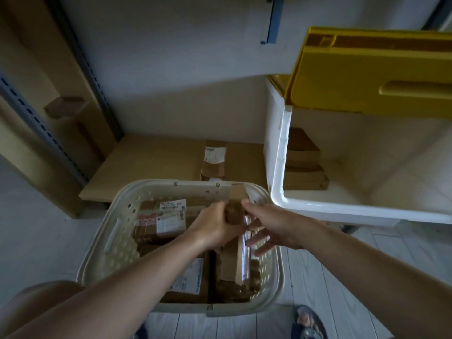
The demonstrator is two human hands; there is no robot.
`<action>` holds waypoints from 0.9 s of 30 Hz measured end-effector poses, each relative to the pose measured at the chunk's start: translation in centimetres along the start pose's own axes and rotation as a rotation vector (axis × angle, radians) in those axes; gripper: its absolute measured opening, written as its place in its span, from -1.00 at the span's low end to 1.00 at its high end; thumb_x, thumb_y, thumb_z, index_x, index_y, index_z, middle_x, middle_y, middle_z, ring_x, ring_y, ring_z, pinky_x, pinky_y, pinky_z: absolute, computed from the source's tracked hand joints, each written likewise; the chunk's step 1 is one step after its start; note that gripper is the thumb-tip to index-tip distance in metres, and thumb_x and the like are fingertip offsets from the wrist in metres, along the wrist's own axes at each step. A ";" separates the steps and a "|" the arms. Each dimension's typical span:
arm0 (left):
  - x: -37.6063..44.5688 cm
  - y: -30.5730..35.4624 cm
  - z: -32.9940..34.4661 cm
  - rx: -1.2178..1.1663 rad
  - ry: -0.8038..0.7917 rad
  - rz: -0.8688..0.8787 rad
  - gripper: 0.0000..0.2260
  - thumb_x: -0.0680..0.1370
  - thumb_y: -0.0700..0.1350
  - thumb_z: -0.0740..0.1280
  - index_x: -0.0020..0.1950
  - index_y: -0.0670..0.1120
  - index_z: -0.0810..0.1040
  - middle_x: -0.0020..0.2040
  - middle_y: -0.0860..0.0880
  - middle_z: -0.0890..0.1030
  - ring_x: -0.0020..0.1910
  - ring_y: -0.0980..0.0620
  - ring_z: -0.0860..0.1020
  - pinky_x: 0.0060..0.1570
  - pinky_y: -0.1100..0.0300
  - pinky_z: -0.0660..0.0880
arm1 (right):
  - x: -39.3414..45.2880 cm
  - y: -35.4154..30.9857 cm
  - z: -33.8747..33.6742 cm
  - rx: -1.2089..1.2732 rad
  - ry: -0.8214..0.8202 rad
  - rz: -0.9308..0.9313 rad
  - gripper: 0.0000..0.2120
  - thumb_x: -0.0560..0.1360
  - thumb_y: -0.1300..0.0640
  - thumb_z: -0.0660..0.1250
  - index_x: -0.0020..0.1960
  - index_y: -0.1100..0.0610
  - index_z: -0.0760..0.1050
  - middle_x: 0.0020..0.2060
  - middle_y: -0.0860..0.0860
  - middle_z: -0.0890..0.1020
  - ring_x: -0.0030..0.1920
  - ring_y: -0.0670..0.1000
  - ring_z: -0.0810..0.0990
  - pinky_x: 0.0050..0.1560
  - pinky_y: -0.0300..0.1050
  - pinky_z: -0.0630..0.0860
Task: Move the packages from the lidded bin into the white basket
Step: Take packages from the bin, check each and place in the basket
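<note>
Two hands: we see both reaching over the white basket (97, 243), which sits on the pale floor (318, 285) in front of us.
Left hand: our left hand (215, 228) is curled around a long brown cardboard package (235, 206), grasping it near its middle.
Right hand: our right hand (269, 228) is relaxed, fingers spread and grasping nothing; its thumb lies just beside the same package, and we cannot tell whether it touches.
Held package: it stands tilted in the right part of the basket, its upper end leaning at the far rim, its lower end down among the others.
Basket contents: several brown packages lie inside, among them a labelled parcel (168, 216) on the far left and a flat box with a white label (190, 277) nearer to us.
Lidded bin: the white bin (278, 152) stands to the right, touching or just beside the basket's far right corner, with its yellow lid (367, 77) raised.
Remaining in the bin: we see a stack of brown packages (304, 162) against its left wall.
Background: a cardboard box (214, 160) rests on a low brown board (151, 165) beyond the basket, near the wall (159, 57).
</note>
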State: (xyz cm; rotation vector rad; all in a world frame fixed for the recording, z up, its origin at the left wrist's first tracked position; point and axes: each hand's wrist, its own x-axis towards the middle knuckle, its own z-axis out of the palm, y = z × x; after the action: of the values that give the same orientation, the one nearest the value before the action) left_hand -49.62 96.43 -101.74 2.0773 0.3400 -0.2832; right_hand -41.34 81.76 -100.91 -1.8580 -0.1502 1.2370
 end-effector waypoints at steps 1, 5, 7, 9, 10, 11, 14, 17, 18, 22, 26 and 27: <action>0.3 -0.1 0.7 0.015 -0.030 -0.005 -0.73 0.57 -0.01 0.44 0.25 0.12 0.51 0.08 0.01 0.69 -0.13 0.08 0.70 -0.21 0.05 0.70 | 0.1 0.2 -0.1 0.002 0.003 0.005 -0.55 0.67 -0.21 0.12 0.29 0.12 0.48 0.18 0.15 0.54 -0.02 0.14 0.63 0.04 0.16 0.68; 1.3 -0.2 2.7 -0.124 -0.099 -0.085 -0.82 0.57 -0.11 0.44 0.12 0.12 0.57 0.02 -0.04 0.71 -0.07 -0.02 0.73 -0.16 -0.07 0.71 | 0.4 1.2 -0.4 -0.144 0.042 -0.012 -0.68 0.68 -0.10 0.18 0.27 0.07 0.49 0.12 0.13 0.59 -0.02 0.12 0.60 -0.04 0.07 0.69; 1.7 -0.2 3.2 -0.150 -0.100 -0.095 -0.92 0.59 -0.12 0.41 0.05 0.05 0.63 -0.06 -0.09 0.73 -0.12 -0.05 0.74 -0.10 -0.10 0.70 | 0.5 1.6 -0.5 -0.185 0.071 -0.036 -0.73 0.66 -0.07 0.20 0.28 0.03 0.48 0.13 0.13 0.60 0.05 0.12 0.63 -0.05 0.03 0.71; 2.1 -0.2 3.5 -0.159 -0.100 -0.119 -0.91 0.62 -0.14 0.34 -0.01 -0.02 0.64 -0.14 -0.11 0.71 -0.18 -0.07 0.73 -0.08 -0.07 0.69 | 0.5 1.8 -0.4 -0.225 0.098 -0.090 -0.84 0.66 -0.04 0.22 0.15 -0.02 0.50 0.11 0.13 0.62 0.07 0.11 0.66 -0.08 -0.01 0.71; 2.2 -0.1 3.6 -0.168 -0.107 -0.139 -0.88 0.64 -0.16 0.31 -0.01 -0.03 0.63 -0.15 -0.10 0.70 -0.18 -0.06 0.71 -0.08 -0.03 0.68 | 0.3 1.8 -0.3 -0.298 0.123 -0.127 -0.88 0.66 -0.03 0.22 0.06 -0.03 0.49 0.06 0.13 0.63 0.03 0.09 0.67 -0.14 -0.07 0.69; 2.2 -0.1 3.7 -0.176 -0.117 -0.160 -0.86 0.65 -0.18 0.28 0.00 -0.02 0.61 -0.11 -0.10 0.70 -0.14 -0.05 0.71 -0.07 0.00 0.67 | 0.2 1.9 -0.2 -0.399 0.160 -0.166 -0.87 0.67 -0.02 0.21 0.00 -0.01 0.46 -0.01 0.11 0.63 -0.05 0.04 0.65 -0.22 -0.13 0.63; 2.1 0.3 4.2 -0.168 -0.134 -0.141 -0.79 0.67 -0.22 0.23 -0.03 0.07 0.53 0.06 -0.15 0.67 0.08 -0.14 0.66 0.09 -0.05 0.62 | 0.5 2.5 -0.2 -0.602 0.264 -0.240 -0.83 0.64 -0.01 0.20 0.10 0.09 0.42 -0.10 0.05 0.58 -0.15 -0.02 0.58 -0.23 -0.14 0.51; 2.0 0.6 4.8 -0.141 -0.119 -0.094 -0.73 0.69 -0.20 0.22 -0.09 0.14 0.48 -0.07 0.05 0.61 -0.01 0.02 0.61 0.06 0.06 0.58 | 0.5 2.9 -0.5 -0.633 0.318 -0.316 -0.81 0.60 0.07 0.24 0.19 0.08 0.36 -0.11 0.06 0.61 -0.17 0.00 0.61 -0.24 -0.11 0.56; 2.1 0.6 4.9 -0.124 -0.127 -0.078 -0.75 0.69 -0.18 0.21 -0.09 0.13 0.49 -0.10 0.06 0.60 -0.02 0.03 0.61 0.06 0.08 0.57 | 0.5 3.0 -0.5 -0.670 0.333 -0.339 -0.81 0.60 0.09 0.24 0.19 0.06 0.34 -0.14 0.05 0.61 -0.19 -0.02 0.61 -0.29 -0.17 0.52; 1.9 0.7 4.7 -0.127 -0.160 -0.097 -0.79 0.70 -0.13 0.22 -0.07 0.15 0.44 -0.08 0.08 0.58 -0.01 0.04 0.62 0.05 0.14 0.59 | 0.3 3.5 -0.5 -0.746 0.348 -0.374 -0.84 0.62 -0.02 0.18 0.15 0.00 0.29 0.03 0.03 0.54 0.04 0.06 0.57 0.04 0.01 0.58; 1.7 0.8 4.3 -0.153 -0.208 -0.096 -0.84 0.70 -0.14 0.22 0.06 0.15 0.42 -0.01 0.10 0.55 -0.07 0.21 0.54 -0.14 0.37 0.54 | -0.4 3.2 -0.7 -0.753 0.334 -0.395 -0.72 0.64 -0.09 0.16 0.28 0.00 0.24 0.07 0.03 0.54 0.03 0.09 0.57 0.07 0.04 0.56; 1.6 0.8 4.1 -0.140 -0.201 -0.085 -0.84 0.71 -0.13 0.20 0.03 0.14 0.43 -0.01 0.10 0.55 -0.06 0.22 0.53 -0.13 0.38 0.53 | -0.5 3.1 -0.7 -0.759 0.338 -0.407 -0.70 0.65 -0.07 0.16 0.32 0.01 0.23 0.09 0.04 0.56 0.01 0.09 0.59 0.06 0.05 0.58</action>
State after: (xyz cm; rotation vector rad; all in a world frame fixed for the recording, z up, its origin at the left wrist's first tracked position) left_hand -48.12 92.70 -103.70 1.8813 0.3171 -0.5009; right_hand -42.11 79.21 -102.66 -2.4763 -0.8585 0.5943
